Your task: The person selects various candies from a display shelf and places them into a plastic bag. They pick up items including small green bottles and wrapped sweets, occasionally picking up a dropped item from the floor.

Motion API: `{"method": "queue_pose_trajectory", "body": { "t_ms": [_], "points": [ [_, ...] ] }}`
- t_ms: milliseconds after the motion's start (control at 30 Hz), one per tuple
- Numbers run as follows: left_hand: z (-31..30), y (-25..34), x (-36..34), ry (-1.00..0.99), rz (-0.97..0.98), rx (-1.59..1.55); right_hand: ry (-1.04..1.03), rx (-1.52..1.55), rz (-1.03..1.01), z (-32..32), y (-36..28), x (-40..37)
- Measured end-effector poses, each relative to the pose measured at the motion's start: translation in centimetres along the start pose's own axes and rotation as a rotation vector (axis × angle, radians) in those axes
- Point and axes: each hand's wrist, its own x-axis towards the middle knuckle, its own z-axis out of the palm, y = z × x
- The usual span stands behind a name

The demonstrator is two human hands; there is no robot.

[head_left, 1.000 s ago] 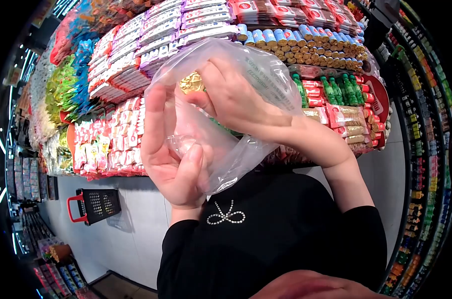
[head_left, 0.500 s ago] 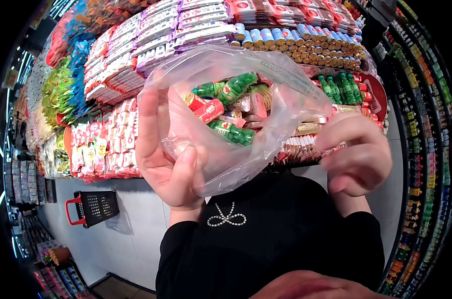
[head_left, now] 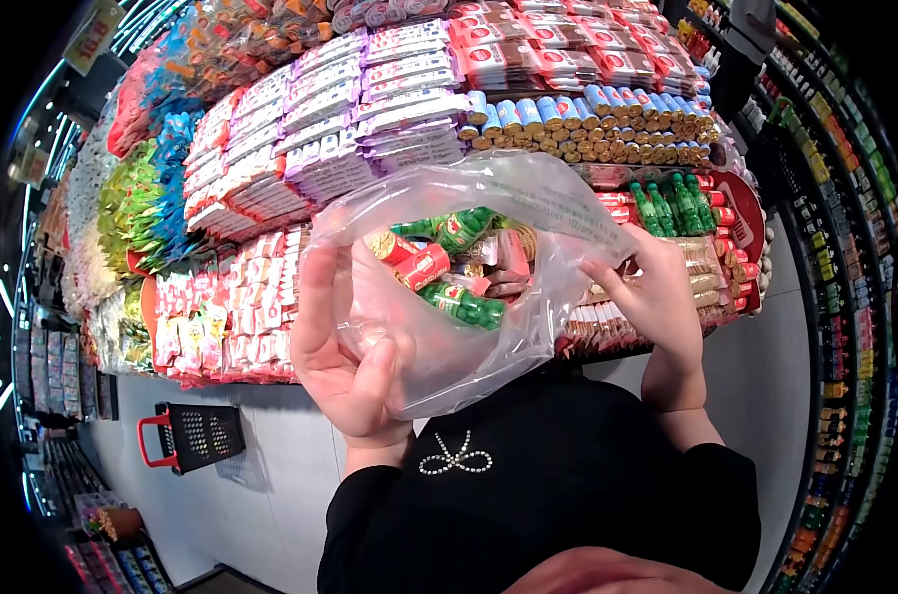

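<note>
A clear plastic bag [head_left: 469, 371] hangs wide-mouthed in front of my chest, with faint print along its far rim. Inside it lie small green bottle-shaped packs [head_left: 466, 305], a red cylindrical pack [head_left: 424, 265] and several wrapped sweets. My left hand [head_left: 355, 361] grips the near left side of the bag, thumb pressed on the film and the fingers stretched up along its side. At the right rim, my right hand [head_left: 652, 297] pinches the film between thumb and fingers.
Beyond the bag rises a broad display of stacked snack packs [head_left: 315, 129], with blue-and-gold rolls [head_left: 558, 114] and green bottles [head_left: 677, 203] at its right. A black basket with a red handle [head_left: 206, 438] sits on the floor at left. Shelves line the right; a person [head_left: 751, 40] stands there.
My right hand, apart from the bag and blurred before, has come to its right rim and now holds it. The bag and my left hand sit slightly lower in view.
</note>
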Motion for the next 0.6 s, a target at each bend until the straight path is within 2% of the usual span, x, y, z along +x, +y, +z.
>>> {"method": "queue_pose_trajectory", "body": {
  "t_ms": [33, 67, 167, 200, 267, 300, 533, 600],
  "points": [
    [-0.3, -0.1, -0.1, 0.028, 0.018, 0.046, 0.036, 0.085, -0.06, 0.0, 0.0, 0.2],
    [-0.4, -0.2, -0.1, 0.056, 0.034, 0.09, 0.037, 0.086, -0.066, -0.2, -0.1, 0.3],
    [0.3, 0.1, 0.2, 0.051, 0.017, 0.094, 0.214, 0.284, -0.055, -1.0, -0.7, 0.4],
    [0.5, 0.1, 0.2, 0.047, 0.017, 0.09, 0.271, 0.398, 0.003, -1.2, 0.1, 0.1],
    [0.6, 0.3, 0.3, 0.065, -0.029, 0.103, 0.441, 0.702, -0.048, -1.5, 0.5, 0.4],
    [0.6, 0.3, 0.2, 0.059, -0.028, 0.099, 0.436, 0.793, -0.139, -2.0, 1.0, 0.4],
    [0.9, -0.4, 0.1, 0.116, -0.102, 0.076, 0.424, 0.915, -0.323, -1.8, 1.0, -0.1],
    [1.1, -0.8, 0.3, 0.124, -0.005, 0.054, 0.407, 0.946, -0.301, -1.8, 0.8, -0.2]
  ]
}}
